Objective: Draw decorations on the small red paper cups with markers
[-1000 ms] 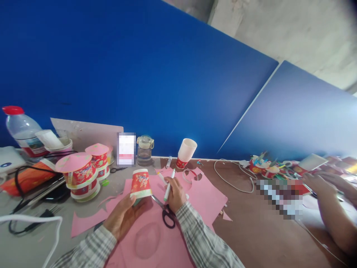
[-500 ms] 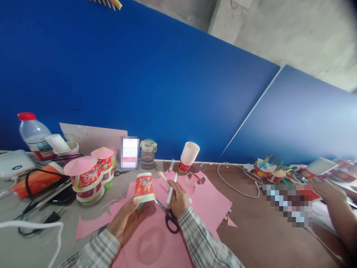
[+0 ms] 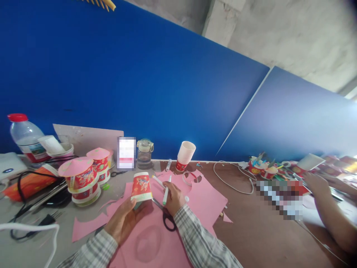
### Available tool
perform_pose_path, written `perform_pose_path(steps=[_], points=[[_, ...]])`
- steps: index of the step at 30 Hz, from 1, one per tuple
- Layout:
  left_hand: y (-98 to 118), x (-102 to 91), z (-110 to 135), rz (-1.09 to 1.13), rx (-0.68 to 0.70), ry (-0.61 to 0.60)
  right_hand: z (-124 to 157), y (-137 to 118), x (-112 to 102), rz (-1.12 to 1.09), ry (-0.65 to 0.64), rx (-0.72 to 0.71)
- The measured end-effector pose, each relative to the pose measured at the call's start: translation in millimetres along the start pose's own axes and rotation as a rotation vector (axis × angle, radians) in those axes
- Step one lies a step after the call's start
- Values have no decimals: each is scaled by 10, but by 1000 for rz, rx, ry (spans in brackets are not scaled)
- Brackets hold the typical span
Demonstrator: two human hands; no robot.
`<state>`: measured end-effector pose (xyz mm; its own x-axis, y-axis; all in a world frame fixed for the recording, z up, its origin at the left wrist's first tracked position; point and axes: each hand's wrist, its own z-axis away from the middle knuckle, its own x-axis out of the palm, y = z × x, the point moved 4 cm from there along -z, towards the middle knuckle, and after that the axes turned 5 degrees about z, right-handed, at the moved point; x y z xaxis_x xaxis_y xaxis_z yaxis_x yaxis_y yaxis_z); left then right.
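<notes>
Left hand grips a red paper cup, wide end down, thumb at its rim, above pink paper, while the right hand, fingers curled, pinches a white marker beside it; print on the cup and on a red-capped bottle is too small to read

A shared craft workspace was suggested: the long table was backed by blue partition panels, papercraft was indicated by cut pink paper, scissors, a marker and roofed cup models, and a co-worker's arm was seen farther along.
</notes>
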<state>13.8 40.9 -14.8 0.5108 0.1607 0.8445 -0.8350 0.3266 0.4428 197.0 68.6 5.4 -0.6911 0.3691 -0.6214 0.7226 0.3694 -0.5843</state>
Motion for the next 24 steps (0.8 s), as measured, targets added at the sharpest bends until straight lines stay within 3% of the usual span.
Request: perform_pose_path(steps=[14, 24], points=[[-5, 24, 19, 7, -21, -1, -25, 3, 18, 83, -56, -52], [-4, 5, 17, -6, -14, -22, -15, -54, -67, 3, 32, -72]])
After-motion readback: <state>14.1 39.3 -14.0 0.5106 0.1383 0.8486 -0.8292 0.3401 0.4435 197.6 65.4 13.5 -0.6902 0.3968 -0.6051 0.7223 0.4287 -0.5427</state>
